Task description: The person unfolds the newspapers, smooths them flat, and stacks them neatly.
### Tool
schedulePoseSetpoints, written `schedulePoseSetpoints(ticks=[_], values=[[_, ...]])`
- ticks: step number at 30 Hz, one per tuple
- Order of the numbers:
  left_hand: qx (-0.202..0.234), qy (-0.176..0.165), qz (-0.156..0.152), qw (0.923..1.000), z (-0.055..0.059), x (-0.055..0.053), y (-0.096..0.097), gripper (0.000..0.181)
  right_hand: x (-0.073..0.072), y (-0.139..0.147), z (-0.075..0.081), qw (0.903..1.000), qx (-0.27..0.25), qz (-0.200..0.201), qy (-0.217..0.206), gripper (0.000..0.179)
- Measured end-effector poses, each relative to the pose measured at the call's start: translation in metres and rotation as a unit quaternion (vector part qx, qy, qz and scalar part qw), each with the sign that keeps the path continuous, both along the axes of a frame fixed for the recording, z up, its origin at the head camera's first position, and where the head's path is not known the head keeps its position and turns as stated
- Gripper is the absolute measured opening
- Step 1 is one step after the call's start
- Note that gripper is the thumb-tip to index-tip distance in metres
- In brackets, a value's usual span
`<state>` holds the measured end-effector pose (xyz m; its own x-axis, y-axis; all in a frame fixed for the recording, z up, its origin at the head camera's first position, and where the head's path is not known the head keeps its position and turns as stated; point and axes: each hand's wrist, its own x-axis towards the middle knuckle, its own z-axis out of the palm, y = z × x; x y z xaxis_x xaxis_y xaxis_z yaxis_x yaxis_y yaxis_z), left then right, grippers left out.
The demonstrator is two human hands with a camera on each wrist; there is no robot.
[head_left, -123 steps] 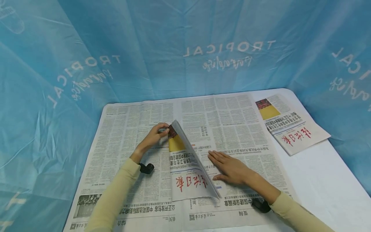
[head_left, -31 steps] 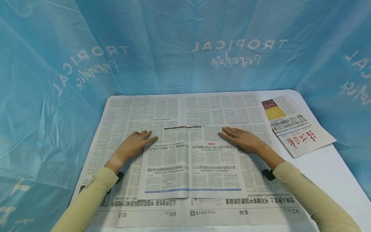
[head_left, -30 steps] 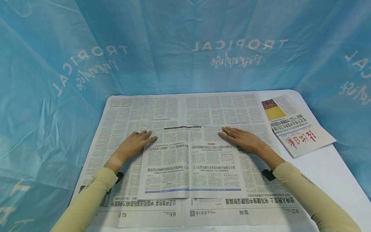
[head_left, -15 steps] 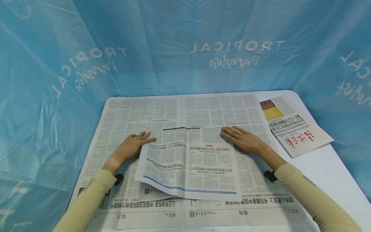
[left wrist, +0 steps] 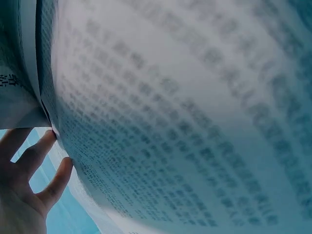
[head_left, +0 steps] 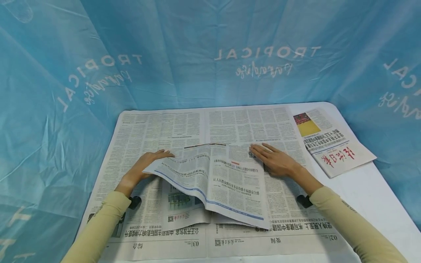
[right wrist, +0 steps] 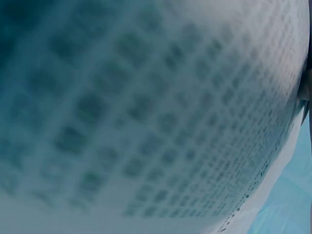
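Observation:
A small newspaper lies open at the middle of the table, its upper left page bowed up and partly uncovering a page with a greenish picture. My left hand is at its left edge, fingers stretched towards the upper corner; the raised page covers part of this hand. In the left wrist view, fingertips touch the edge of the printed sheet. My right hand rests with straight fingers on the upper right corner. The right wrist view is filled mostly by blurred newsprint.
Large newspaper sheets are spread over the white table beneath. A folded newspaper with red lettering lies at the right. Blue printed curtains hang behind and to both sides.
The small newspaper, seen half folded earliest, was then laid open flat. Over the last second its left page's near edge has risen and curled away from me. Both hands have stayed nearly in place.

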<state>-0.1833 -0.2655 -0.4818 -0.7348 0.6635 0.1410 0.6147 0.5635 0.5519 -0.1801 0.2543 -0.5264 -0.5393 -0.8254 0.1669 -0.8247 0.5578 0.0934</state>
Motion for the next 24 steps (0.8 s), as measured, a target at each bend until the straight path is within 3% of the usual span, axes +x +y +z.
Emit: schedulePoseSetpoints(ticks=[3, 4, 10, 16, 20, 24], values=[[-0.004, 0.059, -0.011, 0.9982, -0.0017, -0.0025, 0.0002, 0.031, 0.0003, -0.0009, -0.0003, 0.9999, -0.012, 0.004, 0.004, 0.057], [-0.01, 0.064, -0.002, 0.9979, -0.0016, -0.0029, 0.0008, 0.028, 0.0003, -0.0009, -0.0003, 0.9999, -0.015, 0.004, 0.005, 0.059], [-0.045, 0.01, 0.055, 0.9974, 0.0021, -0.0012, 0.0015, 0.033, 0.003, -0.001, -0.0006, 0.9993, -0.038, 0.0, -0.005, 0.065], [-0.046, 0.015, 0.094, 0.9943, 0.005, -0.0038, 0.0012, 0.032, 0.0035, -0.0051, -0.001, 0.9962, -0.083, 0.0, -0.026, 0.079], [-0.027, 0.007, 0.107, 0.9939, 0.0042, -0.0061, 0.0005, 0.032, 0.0023, -0.0068, -0.0019, 0.9954, -0.093, -0.006, -0.023, 0.076], [-0.027, 0.016, 0.11, 0.9934, 0.0028, -0.0052, 0.0007, 0.029, 0.0026, -0.0069, 0.0019, 0.9866, -0.142, -0.023, -0.076, 0.075]])
